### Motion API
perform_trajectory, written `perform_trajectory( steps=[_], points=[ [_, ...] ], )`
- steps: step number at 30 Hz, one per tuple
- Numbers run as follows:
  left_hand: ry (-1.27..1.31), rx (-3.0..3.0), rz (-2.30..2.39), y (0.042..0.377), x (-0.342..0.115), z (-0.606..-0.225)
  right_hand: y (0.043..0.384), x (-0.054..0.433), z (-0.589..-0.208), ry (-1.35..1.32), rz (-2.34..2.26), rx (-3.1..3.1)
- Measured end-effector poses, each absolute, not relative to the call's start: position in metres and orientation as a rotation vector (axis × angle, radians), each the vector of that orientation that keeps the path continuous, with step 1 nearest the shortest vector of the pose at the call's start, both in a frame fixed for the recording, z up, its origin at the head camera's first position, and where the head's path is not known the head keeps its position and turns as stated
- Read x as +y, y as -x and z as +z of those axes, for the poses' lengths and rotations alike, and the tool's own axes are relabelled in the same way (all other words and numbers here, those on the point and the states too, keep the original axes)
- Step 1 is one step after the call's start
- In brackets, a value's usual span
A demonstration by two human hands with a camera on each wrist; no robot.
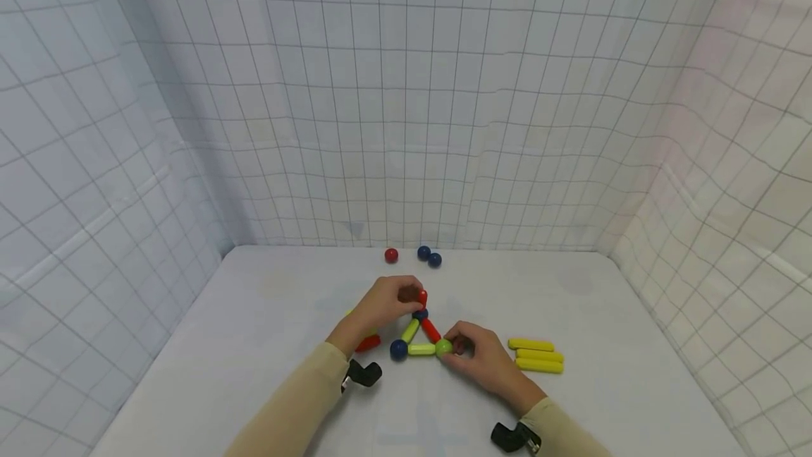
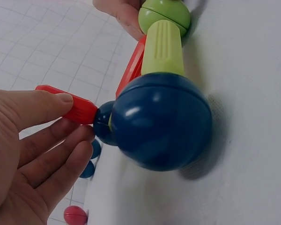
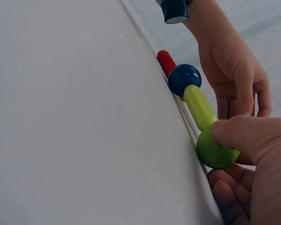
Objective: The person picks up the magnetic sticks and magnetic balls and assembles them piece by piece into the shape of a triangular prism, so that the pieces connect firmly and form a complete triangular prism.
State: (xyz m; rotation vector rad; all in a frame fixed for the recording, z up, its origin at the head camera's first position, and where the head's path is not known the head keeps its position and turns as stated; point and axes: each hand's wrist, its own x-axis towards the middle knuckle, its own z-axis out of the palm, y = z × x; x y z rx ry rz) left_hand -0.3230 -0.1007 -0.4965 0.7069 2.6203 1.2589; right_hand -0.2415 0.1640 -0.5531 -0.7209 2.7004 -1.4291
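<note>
- Red raised rod [image 1: 423, 297] tops a blue ball [image 1: 420, 314]; a sideways tug from you could break that joint (perhaps only magnetic).
- Your left hand [image 1: 387, 298] pinches it between thumb and fingers.
- Your right hand [image 1: 485, 360] grips the green ball [image 1: 443, 348].
- Yellow rods [image 1: 539, 365] lie just right of that hand.

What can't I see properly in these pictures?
Head view: what lies beside the loose red stick is mostly hidden by the left arm.
Left wrist view: the near blue ball hides most of the yellow-green stick leading to another blue ball.
Left wrist view: the top edge cuts off the right hand.
</note>
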Motion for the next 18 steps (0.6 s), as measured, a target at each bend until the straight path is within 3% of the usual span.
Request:
perform_trajectory(
  steps=[18],
  points=[
    [-0.304, 2.798, 0.83, 0.327, -0.19, -0.483, 0.238, 0.165, -0.553, 0.727, -1.428, 2.707]
  ],
)
